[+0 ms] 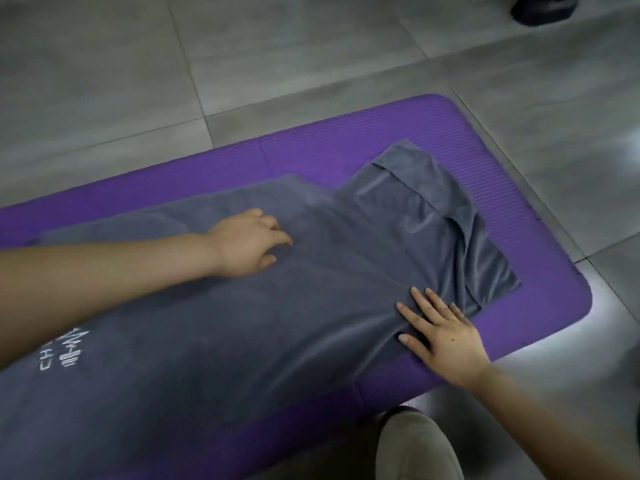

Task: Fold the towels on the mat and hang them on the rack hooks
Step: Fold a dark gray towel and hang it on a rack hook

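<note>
**Grey towel pressed flat on purple mat**

A tiled floor (311,46) is covered by a purple mat (311,154), on which a grey towel (277,323) is spread, its far right end folded and creased. The towel is pressed near that crease by the right hand (446,336), fingers straight and splayed. The left hand (247,245) is rested on the towel's middle, fingers loosely bent, nothing grasped.
</note>
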